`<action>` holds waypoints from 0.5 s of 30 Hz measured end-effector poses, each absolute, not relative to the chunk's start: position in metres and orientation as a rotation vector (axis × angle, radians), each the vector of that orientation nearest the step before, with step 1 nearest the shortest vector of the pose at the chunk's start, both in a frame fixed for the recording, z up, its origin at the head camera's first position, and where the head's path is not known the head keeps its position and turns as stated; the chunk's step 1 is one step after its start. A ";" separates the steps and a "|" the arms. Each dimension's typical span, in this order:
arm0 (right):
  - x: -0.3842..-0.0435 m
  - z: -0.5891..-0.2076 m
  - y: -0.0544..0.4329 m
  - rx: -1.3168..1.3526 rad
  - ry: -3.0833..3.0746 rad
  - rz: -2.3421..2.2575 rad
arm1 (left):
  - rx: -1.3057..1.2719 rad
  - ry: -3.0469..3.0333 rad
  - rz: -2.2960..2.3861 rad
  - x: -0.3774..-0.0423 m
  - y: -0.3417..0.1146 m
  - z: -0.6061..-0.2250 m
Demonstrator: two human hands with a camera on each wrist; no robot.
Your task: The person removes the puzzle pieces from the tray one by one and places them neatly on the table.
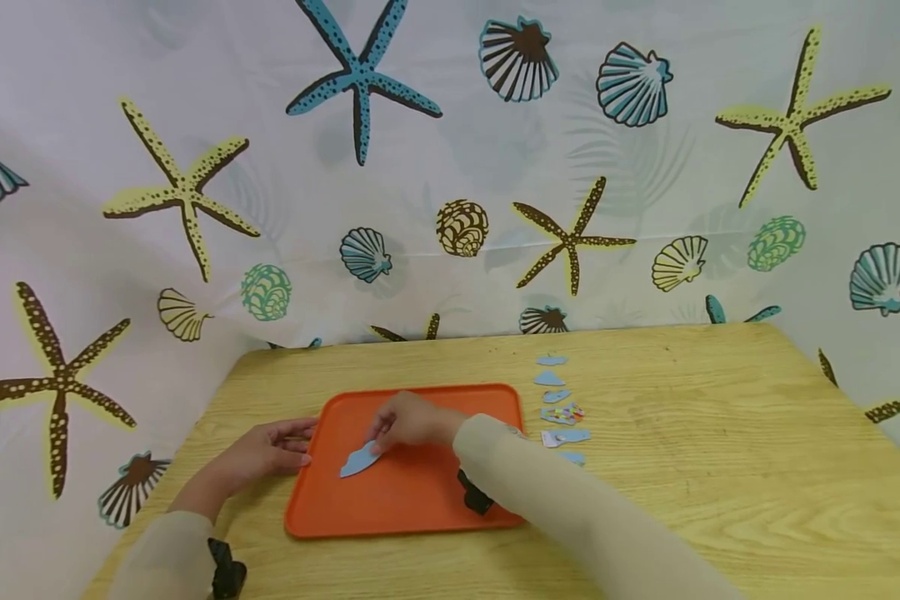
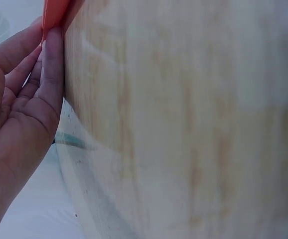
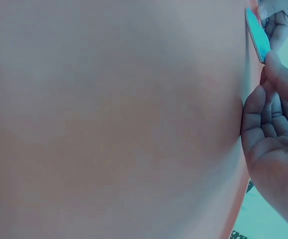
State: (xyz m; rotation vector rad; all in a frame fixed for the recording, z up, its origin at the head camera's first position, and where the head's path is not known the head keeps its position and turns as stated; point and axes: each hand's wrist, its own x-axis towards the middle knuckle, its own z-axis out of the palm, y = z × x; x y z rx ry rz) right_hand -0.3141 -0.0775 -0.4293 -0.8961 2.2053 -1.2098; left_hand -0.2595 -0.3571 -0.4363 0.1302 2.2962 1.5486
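Note:
An orange tray [image 1: 420, 508] lies on the wooden table. My right hand [image 1: 408, 421] is over its middle, pinching one end of a flat, light blue puzzle piece [image 1: 358, 460] between thumb and fingers. In the right wrist view the puzzle piece [image 3: 257, 37] is seen nearly edge-on, slanting just above the tray surface, while the lower fingers rest against the tray. At the tray's left rim is my left hand [image 1: 270, 450], its extended fingers and thumb touching the edge. The left wrist view shows those fingertips against the orange rim [image 2: 54, 15].
Right of the tray, several small light blue pieces stand in a column; one is a multicoloured piece [image 1: 562, 413], another a partly white piece [image 1: 565, 437]. My right sleeve [image 1: 562, 492] overlaps the tray's right side. A shell-and-starfish cloth [image 1: 450, 167] hangs behind the wooden table [image 1: 720, 467].

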 end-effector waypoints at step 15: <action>-0.318 -0.427 -0.065 -0.628 2.044 -1.385 | 0.154 2.303 1.532 -0.261 -0.359 -0.438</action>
